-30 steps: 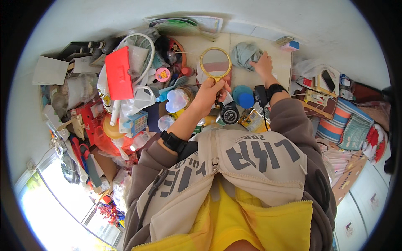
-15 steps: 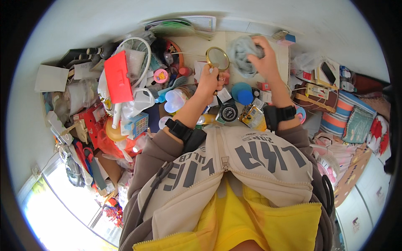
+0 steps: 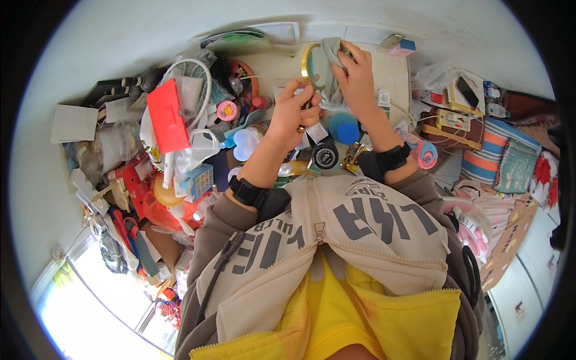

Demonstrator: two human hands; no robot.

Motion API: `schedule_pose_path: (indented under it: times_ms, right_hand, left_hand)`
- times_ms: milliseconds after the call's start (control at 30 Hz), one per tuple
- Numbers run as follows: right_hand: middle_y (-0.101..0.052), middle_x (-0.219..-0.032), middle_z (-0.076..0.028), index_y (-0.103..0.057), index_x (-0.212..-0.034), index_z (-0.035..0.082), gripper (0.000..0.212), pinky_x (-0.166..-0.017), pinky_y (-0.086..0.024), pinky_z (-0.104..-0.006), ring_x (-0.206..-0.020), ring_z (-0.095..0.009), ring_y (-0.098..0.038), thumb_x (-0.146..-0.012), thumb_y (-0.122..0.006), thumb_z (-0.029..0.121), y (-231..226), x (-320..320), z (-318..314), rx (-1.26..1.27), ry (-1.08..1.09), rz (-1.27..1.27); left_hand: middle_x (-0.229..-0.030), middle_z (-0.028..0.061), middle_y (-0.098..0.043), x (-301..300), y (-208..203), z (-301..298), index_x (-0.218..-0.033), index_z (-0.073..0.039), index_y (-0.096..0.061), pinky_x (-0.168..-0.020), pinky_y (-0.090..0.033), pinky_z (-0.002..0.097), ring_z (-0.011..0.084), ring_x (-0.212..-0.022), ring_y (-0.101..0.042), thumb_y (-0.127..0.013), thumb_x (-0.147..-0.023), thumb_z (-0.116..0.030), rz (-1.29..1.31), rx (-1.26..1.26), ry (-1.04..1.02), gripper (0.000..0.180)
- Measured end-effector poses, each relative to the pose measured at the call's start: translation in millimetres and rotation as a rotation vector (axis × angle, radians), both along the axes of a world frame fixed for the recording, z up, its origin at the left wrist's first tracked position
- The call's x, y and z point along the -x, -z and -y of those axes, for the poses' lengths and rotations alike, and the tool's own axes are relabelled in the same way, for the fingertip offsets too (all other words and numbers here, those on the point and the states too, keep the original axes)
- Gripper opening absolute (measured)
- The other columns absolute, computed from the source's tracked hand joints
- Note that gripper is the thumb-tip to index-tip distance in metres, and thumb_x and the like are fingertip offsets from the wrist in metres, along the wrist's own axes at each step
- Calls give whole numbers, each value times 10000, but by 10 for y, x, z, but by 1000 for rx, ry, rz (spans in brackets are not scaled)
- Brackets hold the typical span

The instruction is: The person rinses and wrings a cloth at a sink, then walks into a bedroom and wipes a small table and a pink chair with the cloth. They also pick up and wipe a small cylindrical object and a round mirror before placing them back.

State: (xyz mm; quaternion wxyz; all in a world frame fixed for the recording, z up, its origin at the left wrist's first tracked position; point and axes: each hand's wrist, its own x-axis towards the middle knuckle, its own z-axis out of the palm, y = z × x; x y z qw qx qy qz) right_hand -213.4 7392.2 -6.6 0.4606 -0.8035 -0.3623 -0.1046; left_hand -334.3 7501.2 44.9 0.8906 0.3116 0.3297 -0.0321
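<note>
Gripping a gold-rimmed mirror (image 3: 316, 67) by its handle, the left hand (image 3: 292, 112) holds it raised above the bench (image 3: 393, 72), fingers closed round the stem. The right hand (image 3: 358, 78) is clenched on a grey-green cloth (image 3: 329, 66), which is pressed against the mirror's round face and hangs down over part of the rim. Both hands are close together, almost touching, at the top centre of the view. Each wrist carries a black band.

Below the hands, on the crowded bench, lie a blue lid (image 3: 344, 127), a black round dial (image 3: 325, 155) and a pale heart-shaped container (image 3: 246, 144). A pink tape roll (image 3: 425, 155) sits just right of the right wrist. To the left, well apart from the hands, a red flat box (image 3: 167, 116) stands among plastic bags, near a white ring (image 3: 189, 85). A striped cushion (image 3: 493, 157) lies at the right. Whether the mirror glass is clean cannot be told; the cloth covers much of it.
</note>
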Motion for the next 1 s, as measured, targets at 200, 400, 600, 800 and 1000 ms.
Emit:
schedule_pose_path:
  times_ms: [200,400,600,800,1000]
  right_hand:
    - [-548,-1191,8,-670,-926,121,290,-813,-466,-391,-1029,-257,-522,-642,-727,95,-212,70,140,233,-330,187]
    - [-568,-1161,35,-681,-863,122,267,-800,-464,-384,-1014,-220,-530,-606,-750,106,-201,-72,318,261,-297,195]
    - [-591,-1138,-33,-668,-875,58,252,-809,-493,-365,-992,-285,-538,-628,-718,39,-218,-167,322,-43,-11,-48]
    - [-561,-1231,-63,-640,-919,14,289,-859,-479,-368,-1067,-311,-523,-640,-715,-4,-510,-175,221,105,-269,184]
    - [-554,-1226,-2,-673,-934,82,301,-826,-498,-373,-1035,-259,-523,-638,-721,55,-439,-113,177,226,-332,28]
  left_hand:
    - [-808,71,-533,0,5,-26,-1025,-98,-457,-401,-204,194,44,-475,-322,-462,-983,-120,-21,-22,0,48]
    - [-858,44,-528,75,-196,-232,-1258,-54,-467,-384,-179,161,20,-472,-286,-419,-1007,-149,150,47,-45,273]
    - [-903,72,-585,86,-341,-85,-1293,-60,-483,-413,-186,159,18,-485,-263,-434,-1004,-156,181,-128,34,308]
    - [-877,72,-575,95,-305,-48,-1294,-60,-482,-410,-185,162,18,-477,-269,-442,-993,-128,84,-174,53,310]
    - [-927,86,-612,114,-235,-15,-1286,-36,-464,-426,-221,173,29,-478,-286,-432,-992,-107,105,-136,-108,304]
